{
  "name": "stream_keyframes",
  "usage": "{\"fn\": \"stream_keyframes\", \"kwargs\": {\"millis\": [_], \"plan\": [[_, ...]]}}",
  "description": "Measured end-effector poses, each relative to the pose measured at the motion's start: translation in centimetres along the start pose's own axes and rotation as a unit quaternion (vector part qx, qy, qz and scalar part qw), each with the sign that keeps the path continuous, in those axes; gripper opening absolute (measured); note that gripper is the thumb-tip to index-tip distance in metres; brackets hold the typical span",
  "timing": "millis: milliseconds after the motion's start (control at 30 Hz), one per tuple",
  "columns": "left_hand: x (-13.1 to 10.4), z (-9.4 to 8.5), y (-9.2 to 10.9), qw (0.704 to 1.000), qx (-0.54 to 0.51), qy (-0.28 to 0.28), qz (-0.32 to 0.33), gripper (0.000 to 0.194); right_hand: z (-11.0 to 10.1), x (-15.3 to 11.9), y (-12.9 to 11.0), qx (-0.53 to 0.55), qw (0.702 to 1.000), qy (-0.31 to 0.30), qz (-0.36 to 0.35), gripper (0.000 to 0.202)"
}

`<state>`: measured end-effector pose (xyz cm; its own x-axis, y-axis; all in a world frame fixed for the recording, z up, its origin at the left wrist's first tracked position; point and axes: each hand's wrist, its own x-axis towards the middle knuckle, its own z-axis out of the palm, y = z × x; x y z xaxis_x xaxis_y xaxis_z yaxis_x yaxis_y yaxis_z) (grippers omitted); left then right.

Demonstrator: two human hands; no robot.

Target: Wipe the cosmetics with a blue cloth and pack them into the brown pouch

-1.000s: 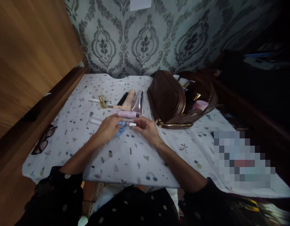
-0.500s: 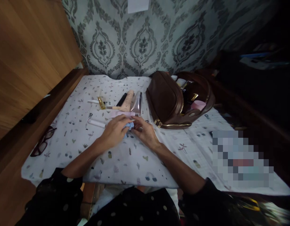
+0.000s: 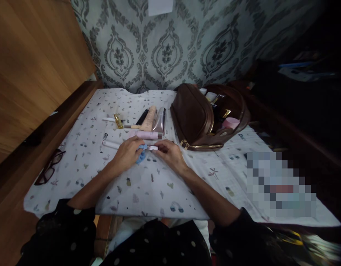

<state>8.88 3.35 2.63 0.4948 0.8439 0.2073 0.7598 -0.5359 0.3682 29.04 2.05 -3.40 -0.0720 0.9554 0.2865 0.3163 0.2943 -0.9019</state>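
Observation:
My left hand (image 3: 128, 152) is closed on a soft blue item (image 3: 141, 156), part of which hangs below its fingers. Beside it, my right hand (image 3: 170, 153) pinches a small white and pink piece (image 3: 153, 147) that sticks out toward the blue item. Just beyond both hands lies a pink tube (image 3: 145, 135) with a shiny cap band. A long white object (image 3: 110, 144) rests on the cloth to the left of my left hand. Farther back are a beige tube (image 3: 148, 119), a silvery tube (image 3: 159, 120), a black tube (image 3: 142, 117) and a gold item (image 3: 118, 121).
An open brown bag (image 3: 192, 111) holding several cosmetics stands at the back right of the patterned cloth (image 3: 148, 195). Dark red glasses (image 3: 50, 168) lie at the left edge. A blurred-out item (image 3: 281, 184) is at the right.
My hands have moved slightly apart, my left hand to the left. The white and pink piece between them now shows, and more of the blue item is visible.

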Motion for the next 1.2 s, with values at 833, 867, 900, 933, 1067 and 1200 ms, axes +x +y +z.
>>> {"fn": "stream_keyframes", "kwargs": {"millis": [833,867,900,933,1067,1200], "plan": [[-0.4,-0.8,3.0,0.999,0.004,0.001,0.036,0.024,0.3,-0.1,-0.8,0.046,0.999,-0.002,-0.019,0.015],[-0.3,-0.4,3.1,0.999,0.016,-0.006,0.038,0.025,0.2,-0.1,-0.8,0.046,0.999,-0.003,-0.023,0.014],[-0.3,-0.1,3.0,0.999,0.029,-0.011,0.036,0.024,0.2,-0.2,-0.7,0.047,0.999,-0.004,-0.026,0.013],[-0.4,0.1,2.8,0.999,0.041,-0.014,0.032,0.023,0.2,-0.2,-0.7,0.048,0.998,-0.005,-0.029,0.013],[-1.1,-0.2,1.1,0.998,0.055,-0.014,0.005,0.02,0.2,-0.4,-0.9,0.059,0.998,-0.02,-0.011,0.018],[-1.9,-0.3,0.0,0.999,0.037,-0.001,-0.006,0.02,0.2,-0.4,-1.3,0.127,0.988,-0.065,0.066,0.024]]}}
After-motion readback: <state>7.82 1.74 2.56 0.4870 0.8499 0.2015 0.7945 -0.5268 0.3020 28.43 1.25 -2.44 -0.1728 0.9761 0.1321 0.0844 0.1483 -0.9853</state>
